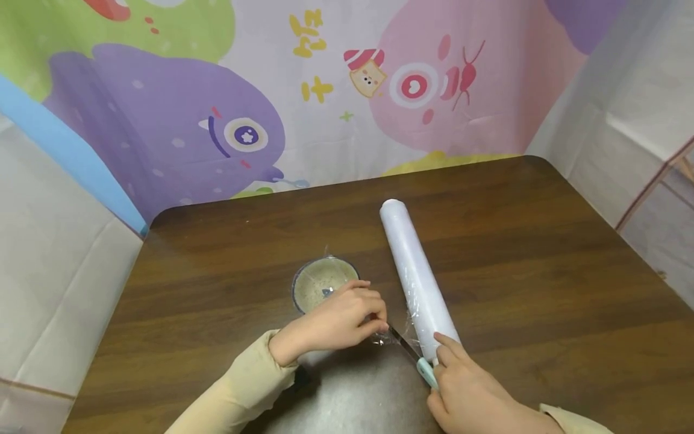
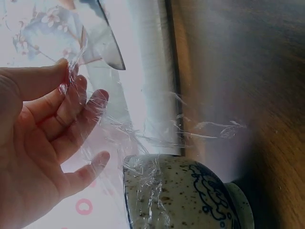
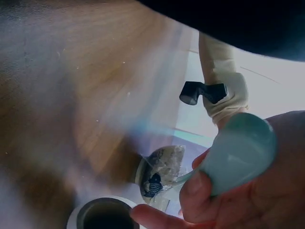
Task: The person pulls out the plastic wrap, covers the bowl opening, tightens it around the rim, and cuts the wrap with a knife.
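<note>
A speckled bowl (image 1: 320, 280) with a blue rim stands mid-table, clear film stretched over its mouth and clinging to its side (image 2: 186, 191). My left hand (image 1: 341, 316) is above its near right edge; thumb and forefinger pinch a gathered strand of cling film (image 2: 74, 71), the other fingers loosely bent. In my right hand (image 1: 477, 392) is a knife by its mint-green handle (image 3: 243, 152), its blade (image 2: 112, 55) pointing toward the film beside the left hand. The right forefinger touches the near end of the cling film roll (image 1: 414, 271), from which loose film runs toward the bowl.
The roll lies slantwise on the dark wooden table (image 1: 520, 259), right of the bowl. A cartoon-printed curtain (image 1: 336, 138) hangs behind the table's back edge, with pale sheets at both sides. A black wrist device (image 3: 200, 93) sits at the left sleeve.
</note>
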